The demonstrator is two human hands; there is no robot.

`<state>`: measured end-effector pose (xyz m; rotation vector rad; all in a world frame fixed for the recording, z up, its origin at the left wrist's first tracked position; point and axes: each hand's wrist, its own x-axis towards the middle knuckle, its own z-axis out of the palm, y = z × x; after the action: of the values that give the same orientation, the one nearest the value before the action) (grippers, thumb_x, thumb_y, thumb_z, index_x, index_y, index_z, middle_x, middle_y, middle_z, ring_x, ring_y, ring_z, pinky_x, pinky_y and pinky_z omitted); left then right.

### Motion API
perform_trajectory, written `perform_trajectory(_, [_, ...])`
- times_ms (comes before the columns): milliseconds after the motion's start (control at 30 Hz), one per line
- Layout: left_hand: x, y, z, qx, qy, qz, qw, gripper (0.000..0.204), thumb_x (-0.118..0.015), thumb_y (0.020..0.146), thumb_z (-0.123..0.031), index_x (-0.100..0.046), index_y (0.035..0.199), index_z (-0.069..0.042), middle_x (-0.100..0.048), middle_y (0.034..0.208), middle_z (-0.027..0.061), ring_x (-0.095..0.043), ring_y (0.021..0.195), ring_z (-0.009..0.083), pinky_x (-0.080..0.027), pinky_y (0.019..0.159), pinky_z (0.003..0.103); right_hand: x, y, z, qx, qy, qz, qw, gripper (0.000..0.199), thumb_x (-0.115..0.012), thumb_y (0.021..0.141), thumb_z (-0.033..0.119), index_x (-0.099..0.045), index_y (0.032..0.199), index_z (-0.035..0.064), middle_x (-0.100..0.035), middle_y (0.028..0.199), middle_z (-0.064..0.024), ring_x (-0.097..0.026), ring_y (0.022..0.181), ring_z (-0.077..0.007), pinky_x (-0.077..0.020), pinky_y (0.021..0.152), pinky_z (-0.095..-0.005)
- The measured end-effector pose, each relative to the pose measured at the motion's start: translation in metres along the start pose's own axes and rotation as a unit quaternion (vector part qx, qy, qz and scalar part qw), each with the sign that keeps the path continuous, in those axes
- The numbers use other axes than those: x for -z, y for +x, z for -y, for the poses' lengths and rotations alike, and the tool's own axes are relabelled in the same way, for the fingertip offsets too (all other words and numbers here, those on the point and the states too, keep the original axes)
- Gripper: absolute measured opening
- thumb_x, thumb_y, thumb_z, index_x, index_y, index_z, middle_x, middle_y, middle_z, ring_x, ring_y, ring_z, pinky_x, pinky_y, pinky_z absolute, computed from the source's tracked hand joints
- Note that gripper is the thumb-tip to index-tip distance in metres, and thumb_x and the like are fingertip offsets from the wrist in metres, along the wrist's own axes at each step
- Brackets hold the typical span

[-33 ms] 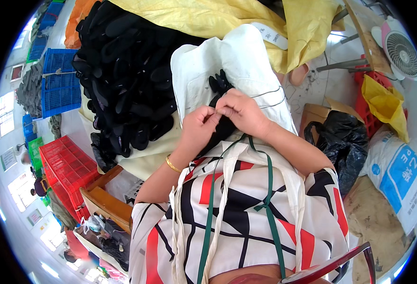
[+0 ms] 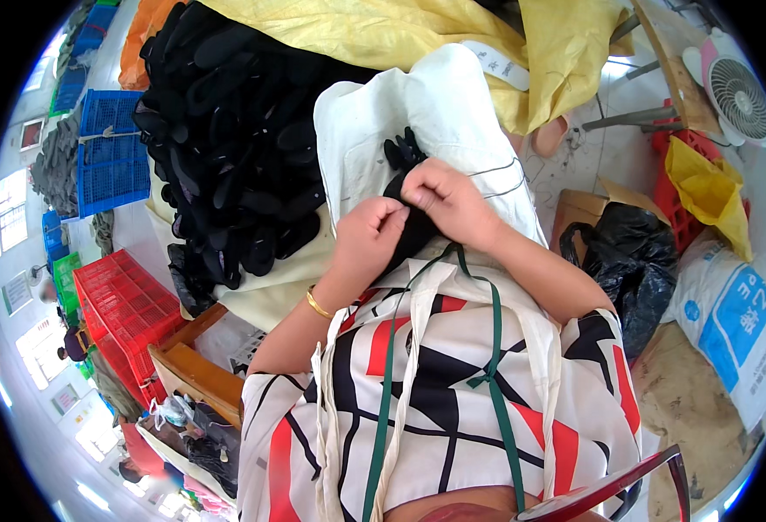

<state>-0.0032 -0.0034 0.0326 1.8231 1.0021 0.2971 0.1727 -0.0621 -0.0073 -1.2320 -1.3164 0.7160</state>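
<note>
A soft black cloth item (image 2: 412,235) lies across the white apron cloth (image 2: 453,96) over my lap. Dark lobed tips stick up at its far end, and its kind is hard to make out. Over its middle, my left hand (image 2: 368,235) is closed, thumb against the bent forefinger. My right hand (image 2: 448,202) is closed in a pinch just to the right and a little farther off. Both hands are at the black cloth, with a small gap between their fingertips. Anything fine in either pinch is too small to see.
A large heap of similar black pieces (image 2: 226,130) lies at the left, beside yellow sheeting (image 2: 313,30). Red crates (image 2: 126,317), blue crates (image 2: 109,152) and a wooden drawer (image 2: 196,378) stand farther left. At right are a black plastic bag (image 2: 627,261), a printed sack (image 2: 731,313) and a fan (image 2: 740,96).
My hands have come slightly apart at the fingertips. My right hand has shifted a little away from my left, which has barely moved. The black cloth stays in place.
</note>
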Motion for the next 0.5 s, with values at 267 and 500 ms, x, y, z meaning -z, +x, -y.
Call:
perform_trajectory(267, [0.002,0.016,-0.002,-0.029,0.053,0.016,0.998,0.009,-0.068,0.09,-0.011,-0.068,0.091,-0.002,-0.064,0.071,0.0069,-0.059,0.062,0.0161,-0.046,0.057,0.029,0.14,-0.013,-0.012,-0.247,0.463,-0.234,0.818,0.016,-0.052,0.103,0.014,-0.058,0.09,0.0064,-0.062,0.076,-0.0046,-0.057,0.06,-0.0134,-0.047,0.054,-0.0242])
perform_trajectory(500, [0.007,0.032,0.006,0.013,-0.038,0.084,0.996,0.01,-0.065,0.095,-0.011,-0.067,0.092,-0.001,-0.056,0.069,-0.006,-0.046,0.063,0.0014,-0.039,0.057,0.02,0.409,-0.093,-0.028,-0.045,0.381,-0.608,0.695,0.018,-0.054,0.096,0.001,-0.051,0.079,-0.002,-0.057,0.074,-0.0091,-0.062,0.072,-0.024,-0.0555,0.095,-0.0519])
